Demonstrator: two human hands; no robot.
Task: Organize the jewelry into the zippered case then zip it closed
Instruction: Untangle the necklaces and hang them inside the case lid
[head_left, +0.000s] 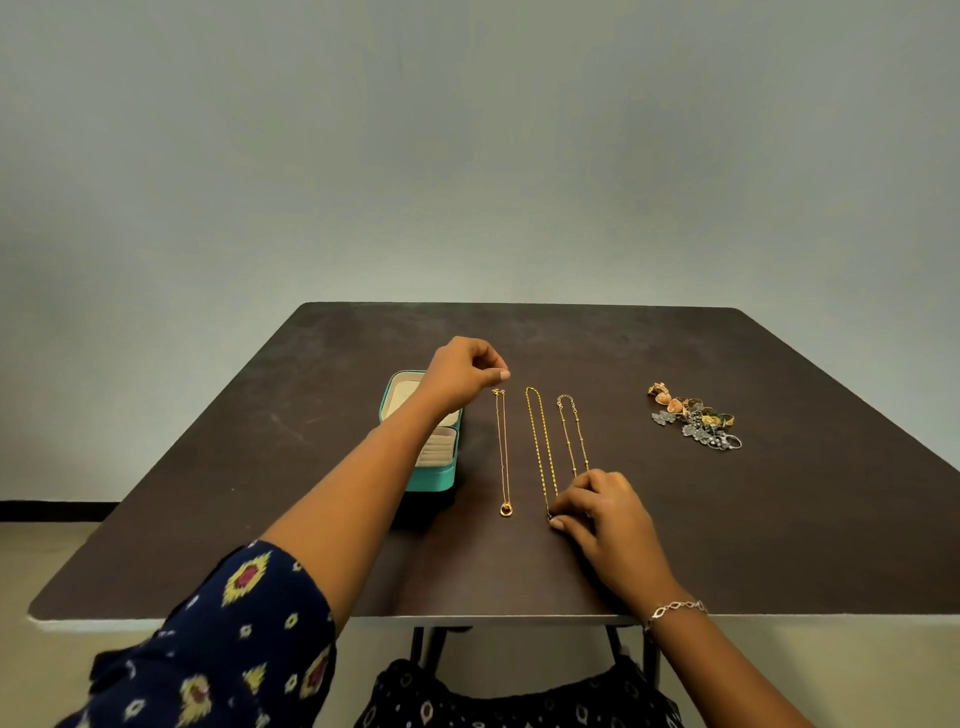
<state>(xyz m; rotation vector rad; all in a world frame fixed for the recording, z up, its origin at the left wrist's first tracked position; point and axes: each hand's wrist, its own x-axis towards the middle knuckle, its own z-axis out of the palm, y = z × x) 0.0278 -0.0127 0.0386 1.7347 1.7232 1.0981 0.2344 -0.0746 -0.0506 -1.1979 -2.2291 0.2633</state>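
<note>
Left hand pinched above open teal case; right hand pinches middle necklace.

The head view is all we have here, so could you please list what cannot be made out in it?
- Teal case: the left forearm crosses it, hiding part of the interior; the zipper is too small to see.
- Middle necklace: its near end is covered by the right hand, so the grip cannot be told.
- Left hand: whether it pinches the thin necklace is unclear.
- Jewelry pile: pieces too small to count.
</note>
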